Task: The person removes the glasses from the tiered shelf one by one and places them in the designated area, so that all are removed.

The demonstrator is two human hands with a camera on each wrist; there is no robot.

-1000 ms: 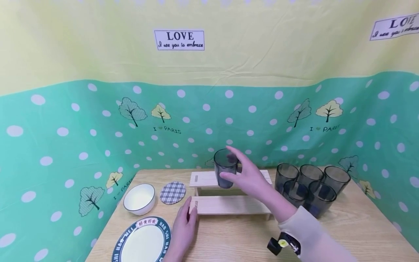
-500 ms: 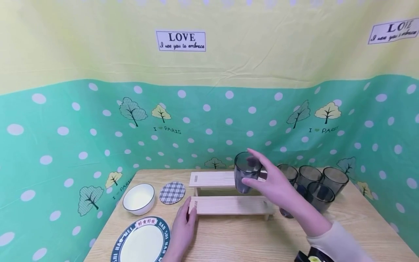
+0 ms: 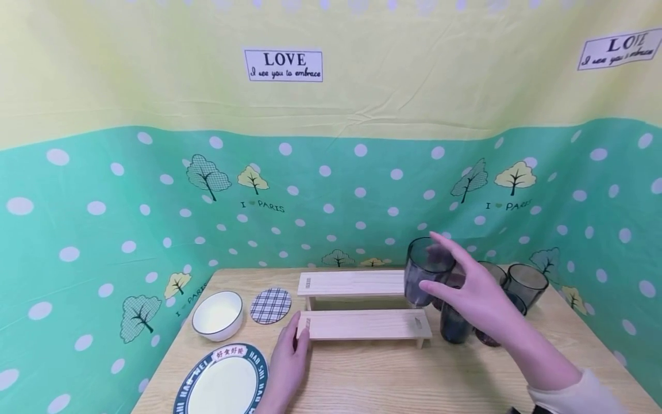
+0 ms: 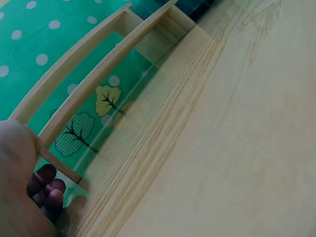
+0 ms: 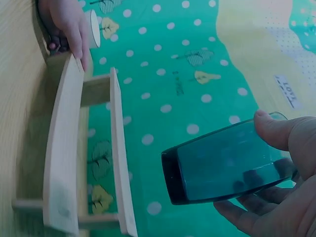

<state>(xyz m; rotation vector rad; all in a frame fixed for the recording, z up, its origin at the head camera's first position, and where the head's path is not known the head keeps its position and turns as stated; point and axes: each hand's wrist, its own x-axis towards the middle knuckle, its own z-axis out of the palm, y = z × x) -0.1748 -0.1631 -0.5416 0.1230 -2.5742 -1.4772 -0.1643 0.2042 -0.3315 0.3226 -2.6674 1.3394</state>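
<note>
My right hand (image 3: 478, 296) holds a dark transparent glass tumbler (image 3: 420, 282) upright, thumb on one side and fingers on the other, raised beside the right end of a two-tier wooden shelf (image 3: 362, 325). The right wrist view shows this tumbler (image 5: 217, 165) gripped near its rim, with nothing visible inside. My left hand (image 3: 287, 362) grips the left end of the shelf's lower front board; in the left wrist view its fingers (image 4: 52, 190) curl under that end. Several matching tumblers (image 3: 527, 284) stand right of the shelf, partly hidden behind my right hand.
A white bowl (image 3: 218, 315) and a round checked coaster (image 3: 271, 305) are on the wooden table (image 3: 377, 379) left of the shelf. Nearer lies a green-rimmed plate (image 3: 224, 379). A green and yellow printed cloth (image 3: 310, 172) hangs around the table's back and sides.
My right hand has carried the tumbler rightward from over the middle of the shelf to its right end, close to the other tumblers. My left hand has stayed on the shelf.
</note>
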